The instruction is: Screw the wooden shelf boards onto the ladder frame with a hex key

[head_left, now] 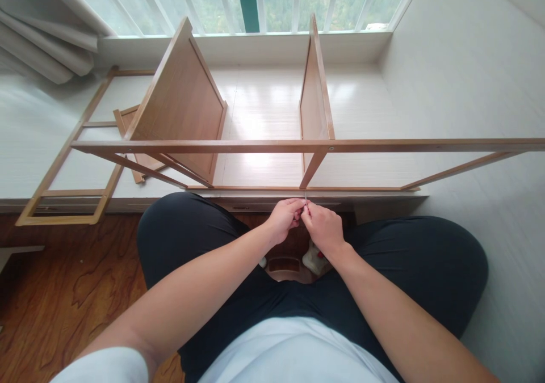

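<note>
Metal, thin and pale, a small rod-like tool (305, 197) stands upright at centre frame, pinched between the fingertips of the left hand (284, 218) and the right hand (323, 227), both closed narrowly on it (what kind of tool, I cannot tell). Just above runs the wooden shelf frame (255, 145), its upright panel (315, 88) toward the window (298, 0).
</note>
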Available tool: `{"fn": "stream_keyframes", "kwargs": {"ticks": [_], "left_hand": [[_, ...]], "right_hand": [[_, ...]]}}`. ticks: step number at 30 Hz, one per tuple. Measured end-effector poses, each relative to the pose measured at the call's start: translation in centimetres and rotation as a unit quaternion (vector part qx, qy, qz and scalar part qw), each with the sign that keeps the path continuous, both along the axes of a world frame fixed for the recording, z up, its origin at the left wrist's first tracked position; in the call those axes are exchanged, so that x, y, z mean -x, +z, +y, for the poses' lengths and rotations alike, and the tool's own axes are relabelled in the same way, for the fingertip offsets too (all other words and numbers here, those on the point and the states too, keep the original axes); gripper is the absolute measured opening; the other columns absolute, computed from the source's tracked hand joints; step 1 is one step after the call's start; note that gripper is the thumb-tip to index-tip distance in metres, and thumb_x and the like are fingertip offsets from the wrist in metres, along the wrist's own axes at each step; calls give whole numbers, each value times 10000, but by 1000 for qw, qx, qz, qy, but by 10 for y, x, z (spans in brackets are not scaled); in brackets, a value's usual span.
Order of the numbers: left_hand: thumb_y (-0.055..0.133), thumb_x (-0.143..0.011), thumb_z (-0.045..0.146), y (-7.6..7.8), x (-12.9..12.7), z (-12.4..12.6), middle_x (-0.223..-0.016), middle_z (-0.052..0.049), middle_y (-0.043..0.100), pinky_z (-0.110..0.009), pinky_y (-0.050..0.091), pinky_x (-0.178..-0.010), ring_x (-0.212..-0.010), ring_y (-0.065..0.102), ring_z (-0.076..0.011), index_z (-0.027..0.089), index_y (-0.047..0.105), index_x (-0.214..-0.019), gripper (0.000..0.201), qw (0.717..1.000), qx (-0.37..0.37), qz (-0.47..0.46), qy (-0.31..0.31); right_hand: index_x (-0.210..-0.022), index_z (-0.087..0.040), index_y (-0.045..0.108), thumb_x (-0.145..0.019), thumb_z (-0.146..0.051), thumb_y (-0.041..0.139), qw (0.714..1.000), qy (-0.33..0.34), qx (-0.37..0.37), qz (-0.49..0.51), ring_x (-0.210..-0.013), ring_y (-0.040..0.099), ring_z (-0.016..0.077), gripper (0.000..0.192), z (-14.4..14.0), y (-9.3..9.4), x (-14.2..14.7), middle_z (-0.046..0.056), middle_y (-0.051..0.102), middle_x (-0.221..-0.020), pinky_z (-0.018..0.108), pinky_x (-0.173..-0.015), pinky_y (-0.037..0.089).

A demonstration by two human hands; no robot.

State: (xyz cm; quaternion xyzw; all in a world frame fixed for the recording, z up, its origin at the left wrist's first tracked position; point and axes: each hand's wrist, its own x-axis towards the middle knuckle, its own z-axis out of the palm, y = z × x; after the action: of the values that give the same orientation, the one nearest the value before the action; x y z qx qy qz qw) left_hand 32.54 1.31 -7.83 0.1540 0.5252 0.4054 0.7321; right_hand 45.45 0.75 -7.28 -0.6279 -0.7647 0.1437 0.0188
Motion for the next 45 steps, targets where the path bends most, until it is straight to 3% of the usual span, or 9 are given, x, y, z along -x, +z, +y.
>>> {"fn": "stream_keyframes", "kwargs": {"ticks": [11, 16, 21, 24, 28, 31, 38, 45], "left_hand": [[814, -663, 395, 0, 0, -1, -570, 55, 421, -193, 258, -510, -520, 353, -57, 144, 659, -705, 298, 1000, -5, 10, -7], [802, -666, 368, 1, 0, -2, -575, 54, 419, -196, 239, -501, -521, 354, -61, 135, 730, -800, 278, 1000, 1, 23, -3], [771, -681, 351, 3, 0, -4, -580, 55, 406, -190, 252, -506, -523, 356, -55, 121, 767, -857, 290, 1000, 5, 29, -7], [761, -694, 355, 3, 0, -5, -576, 56, 408, -188, 259, -506, -518, 358, -53, 121, 769, -865, 290, 1000, 6, 27, -9], [764, -708, 339, 1, 0, -5, -564, 53, 436, -196, 304, -516, -512, 387, -59, 124, 765, -871, 270, 1000, 7, 22, 0], [760, -726, 323, 1, 0, -5, -553, 50, 455, -205, 359, -540, -511, 432, -67, 122, 763, -879, 253, 1000, 16, 18, 2], [754, -740, 293, 4, -1, -4, -566, 46, 495, -205, 417, -571, -519, 478, -69, 113, 756, -870, 222, 999, 31, 4, 9], [763, -735, 316, 2, -1, -4, -570, 42, 492, -196, 347, -537, -512, 425, -59, 119, 759, -871, 239, 1000, 24, 5, 4]], "right_hand": [[-971, -211, 718, -1012, -323, 379, 993, -27, 37, 109, -748, 654, 201, 359, 3, -3, -3, 71, 752, -872, 269, -628, 321], [-775, -196, 644, -1011, -361, 340, 952, -62, 82, 289, -685, 612, 172, 420, -2, -10, -4, 37, 705, -759, 252, -631, 361], [-695, -196, 567, -997, -380, 362, 933, -77, 90, 340, -620, 548, 152, 409, -18, -13, -2, 11, 636, -670, 248, -612, 351], [-715, -195, 579, -1006, -363, 349, 944, -75, 83, 311, -616, 543, 148, 407, -21, -11, -1, 15, 639, -672, 249, -594, 315], [-726, -195, 627, -978, -325, 444, 986, -42, 30, 158, -611, 530, 147, 337, -18, -5, -3, 28, 667, -687, 276, -582, 221], [-690, -190, 627, -951, -311, 510, 996, -24, -3, 89, -591, 516, 134, 311, -15, -3, -4, 23, 668, -669, 289, -581, 188], [-730, -187, 660, -940, -255, 527, 998, 6, -14, 53, -631, 566, 143, 257, -13, -5, -1, 41, 720, -748, 297, -588, 186], [-763, -198, 641, -999, -329, 455, 998, 14, 6, 68, -641, 579, 161, 328, -13, -3, -4, 50, 714, -747, 304, -589, 197]]}}
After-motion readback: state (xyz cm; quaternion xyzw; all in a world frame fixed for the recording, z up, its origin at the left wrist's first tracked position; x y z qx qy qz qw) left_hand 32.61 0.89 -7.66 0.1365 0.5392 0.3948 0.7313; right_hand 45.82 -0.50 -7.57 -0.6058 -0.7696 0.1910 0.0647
